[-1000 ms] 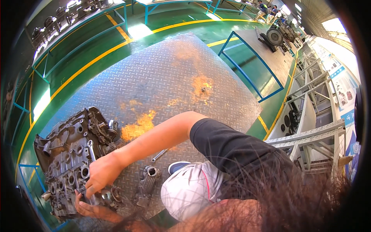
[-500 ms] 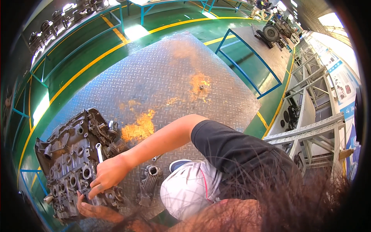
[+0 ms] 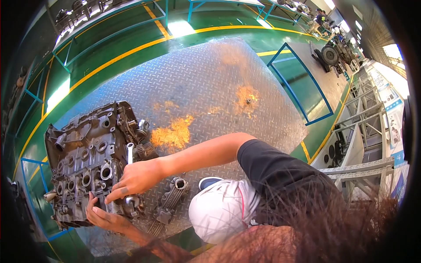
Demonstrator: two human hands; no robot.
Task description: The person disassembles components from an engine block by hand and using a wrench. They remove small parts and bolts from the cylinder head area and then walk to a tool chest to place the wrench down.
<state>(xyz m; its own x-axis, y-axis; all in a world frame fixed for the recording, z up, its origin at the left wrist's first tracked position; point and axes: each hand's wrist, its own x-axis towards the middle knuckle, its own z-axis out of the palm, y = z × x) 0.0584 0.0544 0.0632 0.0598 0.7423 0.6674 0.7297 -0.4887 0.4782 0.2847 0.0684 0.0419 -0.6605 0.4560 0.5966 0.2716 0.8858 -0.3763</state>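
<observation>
A dark, greasy engine (image 3: 75, 151) with round openings along its top sits at the left on a metal plate. My right hand (image 3: 139, 177) lies over its near right side, fingers bent. A silver wrench (image 3: 130, 152) sticks out from beneath this hand, its ring end upward; the grip itself is mostly hidden. My left hand (image 3: 107, 220) rests lower, against the engine's near edge, its fingers apart and nothing visible in them. The fingertips of both hands are close together. Right of the engine lies a loose grey metal casting (image 3: 173, 197) with a round hole.
The tread plate (image 3: 206, 96) has orange stains and a small round fitting (image 3: 248, 101). My light trouser leg (image 3: 219, 212) and blue shoe (image 3: 209, 180) are close to the casting. A blue frame (image 3: 302, 87) stands far right, grey metal racks (image 3: 359, 127) at the right.
The view has shifted, so the engine and plate appear farther right, and the engine higher. Both hands stay at the same part of the engine, with the wrench still under the right hand.
</observation>
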